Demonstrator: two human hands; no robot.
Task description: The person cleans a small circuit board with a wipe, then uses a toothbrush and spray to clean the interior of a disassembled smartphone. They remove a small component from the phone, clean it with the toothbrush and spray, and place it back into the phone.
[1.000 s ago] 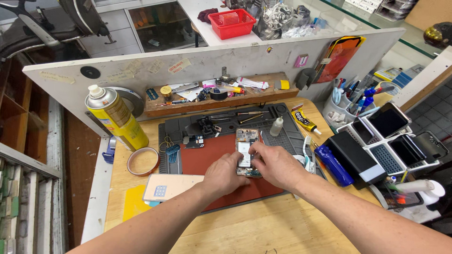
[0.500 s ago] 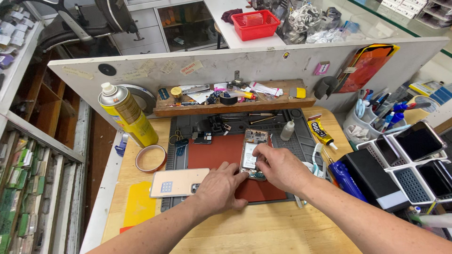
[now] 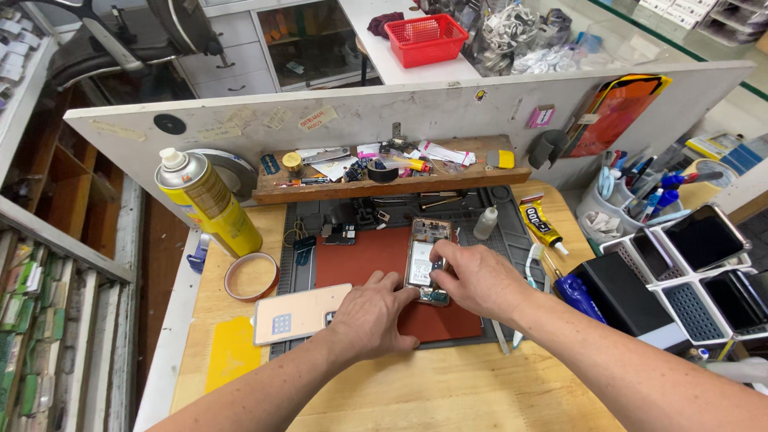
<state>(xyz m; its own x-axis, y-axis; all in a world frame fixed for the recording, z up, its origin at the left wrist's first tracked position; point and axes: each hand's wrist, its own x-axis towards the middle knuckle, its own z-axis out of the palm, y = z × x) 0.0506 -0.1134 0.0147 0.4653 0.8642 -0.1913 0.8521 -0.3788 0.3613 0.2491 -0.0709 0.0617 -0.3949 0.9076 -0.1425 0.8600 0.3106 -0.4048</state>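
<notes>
A: Two hands on one opened phone [image 3: 426, 258]. It lies back-off on the red mat [image 3: 364, 260], upright to the viewer, at about one o'clock from the desk's [image 3: 448, 396] middle.

B: Why the mat?

A: I'd judge it gives grip and keeps small parts from rolling off. The grey tray mat [image 3: 512, 228] around it has pockets at twelve o'clock with loose parts in them.

B: What is the left hand [image 3: 370, 314] doing?

A: It lies flat, fingers spread and half curled, with the fingertips against the phone's lower left edge. It grasps nothing; it seems to brace the phone so it cannot slide.

B: And the right hand [image 3: 474, 278]?

A: Fingers drawn together, pinching at the phone's lower right part, at five o'clock on the phone. Whether something tiny sits between the fingertips, I cannot tell.

B: What else lies near?

A: A pale back cover [image 3: 300, 314] lies at nine o'clock from the left hand, just beside it, likely set aside within reach. A tape ring [image 3: 250, 276] sits at ten o'clock and a yellow spray can [image 3: 208, 200] stands beyond it. At three o'clock from the phone stand a small white bottle [image 3: 485, 222] and a glue tube [image 3: 541, 224]. The shelf [image 3: 392, 182] at twelve o'clock carries small tools.
</notes>
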